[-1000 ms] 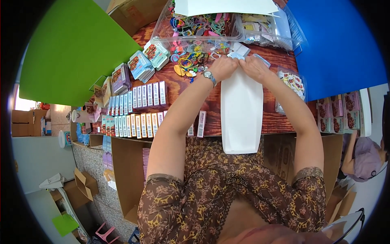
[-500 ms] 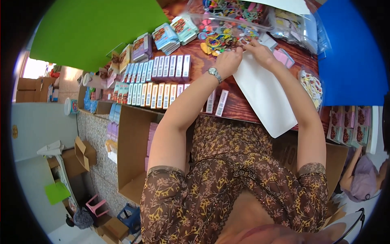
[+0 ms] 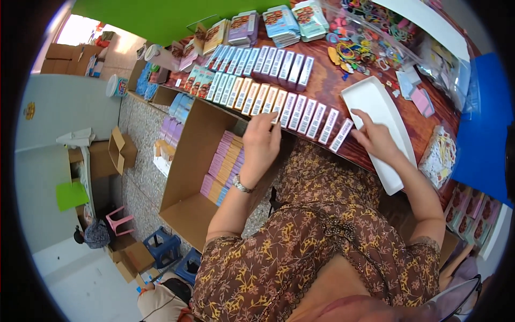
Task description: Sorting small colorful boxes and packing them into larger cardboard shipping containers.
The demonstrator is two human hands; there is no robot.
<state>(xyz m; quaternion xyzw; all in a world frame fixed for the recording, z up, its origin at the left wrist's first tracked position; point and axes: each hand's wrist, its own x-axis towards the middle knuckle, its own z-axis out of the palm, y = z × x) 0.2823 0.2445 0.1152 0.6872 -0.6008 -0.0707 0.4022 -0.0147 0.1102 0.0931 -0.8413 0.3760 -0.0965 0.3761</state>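
Nearest the body, an open cardboard box (image 3: 193, 177) beside the worktop (image 3: 332, 91) holds a few stacks of small flat packets, filled only partway. Just above it, the left hand (image 3: 261, 146) reaches to the near row of small packets (image 3: 289, 110), its fingers curled on one at the worktop's edge; whether it pinches the packet I cannot tell. The right hand (image 3: 375, 139) lies spread, fingers flat on the empty white tray (image 3: 378, 126). Farther off, a second row of packets (image 3: 257, 61) stands lined up, so many seem left unpacked. Beyond lie coloured rubber bands (image 3: 357, 51) and stacked packs (image 3: 281, 21).
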